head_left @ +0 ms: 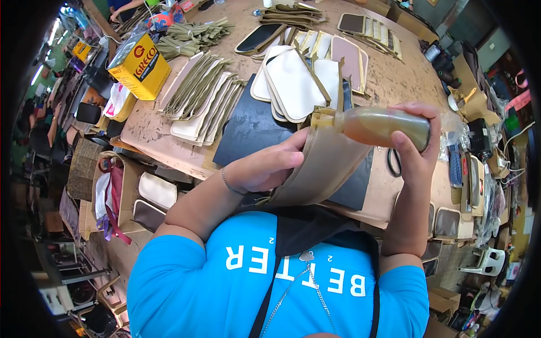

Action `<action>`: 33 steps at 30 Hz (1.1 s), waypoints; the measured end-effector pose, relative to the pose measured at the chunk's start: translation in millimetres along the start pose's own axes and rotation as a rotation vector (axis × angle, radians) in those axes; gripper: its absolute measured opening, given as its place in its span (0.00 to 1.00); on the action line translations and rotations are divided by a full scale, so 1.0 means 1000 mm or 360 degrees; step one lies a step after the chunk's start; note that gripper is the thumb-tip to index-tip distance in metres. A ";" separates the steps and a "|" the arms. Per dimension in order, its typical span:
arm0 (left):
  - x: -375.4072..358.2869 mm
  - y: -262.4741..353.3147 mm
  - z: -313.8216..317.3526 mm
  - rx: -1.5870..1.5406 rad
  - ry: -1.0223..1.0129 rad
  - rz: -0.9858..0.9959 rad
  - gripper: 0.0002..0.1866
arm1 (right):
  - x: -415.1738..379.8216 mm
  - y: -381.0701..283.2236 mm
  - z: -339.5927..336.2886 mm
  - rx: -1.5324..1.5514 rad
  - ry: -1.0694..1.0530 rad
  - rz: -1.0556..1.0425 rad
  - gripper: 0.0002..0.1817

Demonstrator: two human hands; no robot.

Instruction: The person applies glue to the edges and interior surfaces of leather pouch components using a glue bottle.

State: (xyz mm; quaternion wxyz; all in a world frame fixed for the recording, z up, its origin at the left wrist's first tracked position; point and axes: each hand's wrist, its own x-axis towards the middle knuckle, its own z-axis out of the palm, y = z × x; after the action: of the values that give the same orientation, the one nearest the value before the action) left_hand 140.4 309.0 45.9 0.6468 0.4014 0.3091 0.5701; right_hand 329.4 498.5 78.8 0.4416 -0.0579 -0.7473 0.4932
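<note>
The big wooden table [417, 84] has many things on it. A flat black board [239, 125] lies near the person, with a pile of white panels [296, 79] partly on it. Above the board, in front of the person's tummy, is a brown panel [332, 163], held up and bent in a curve. A bottle [383, 127] with brown stuff inside lies almost on its side at the top of the panel. The left hand [270, 163] holds the panel by its left side, with some fingers hidden. The right hand [420, 138] is wrapped around the fat end of the bottle. The bottle's small tip [340, 121] points at a thin strip [323, 119] on the panel's top edge; I can't tell if they touch. I think the brown stuff, maybe glue, is being put on that edge. The next move calls for a still panel and a gentle, even run of the tip along it.
</note>
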 end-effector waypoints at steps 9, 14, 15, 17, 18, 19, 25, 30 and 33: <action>-0.001 -0.002 -0.004 -0.0010 0.0003 -0.0025 0.55 | -0.002 0.002 -0.001 -0.0044 -0.0094 -0.0060 0.24; -0.001 -0.001 -0.003 -0.0039 -0.0003 -0.0001 0.54 | -0.002 0.000 0.002 -0.0076 -0.0123 -0.0090 0.24; -0.001 -0.001 -0.002 -0.0040 -0.0002 0.0007 0.54 | -0.001 0.001 0.002 -0.0094 -0.0181 -0.0125 0.24; -0.002 0.000 -0.003 -0.0049 -0.0004 -0.0004 0.54 | -0.003 -0.001 0.006 -0.0079 -0.0116 -0.0075 0.24; -0.002 0.000 -0.004 -0.0053 -0.0006 -0.0010 0.54 | -0.003 -0.002 0.007 -0.0071 -0.0082 -0.0050 0.24; -0.002 0.000 -0.004 -0.0057 -0.0007 -0.0004 0.54 | -0.003 -0.001 0.007 -0.0072 -0.0125 -0.0076 0.24; -0.001 -0.002 -0.007 -0.0097 -0.0032 0.0027 0.54 | -0.005 0.000 0.008 -0.0028 -0.0128 -0.0050 0.24; -0.001 -0.001 -0.004 -0.0107 -0.0007 0.0064 0.55 | -0.005 0.004 0.007 -0.0065 -0.0237 -0.0110 0.24; -0.003 0.003 -0.002 -0.0123 0.0031 0.0026 0.55 | -0.006 0.001 0.010 -0.0046 -0.0237 -0.0074 0.24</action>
State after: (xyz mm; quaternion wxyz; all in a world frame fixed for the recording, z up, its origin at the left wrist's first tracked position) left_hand 136.7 306.6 47.9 0.6541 0.3729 0.2898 0.5908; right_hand 325.4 488.8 73.1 0.3954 -0.0102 -0.7862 0.4748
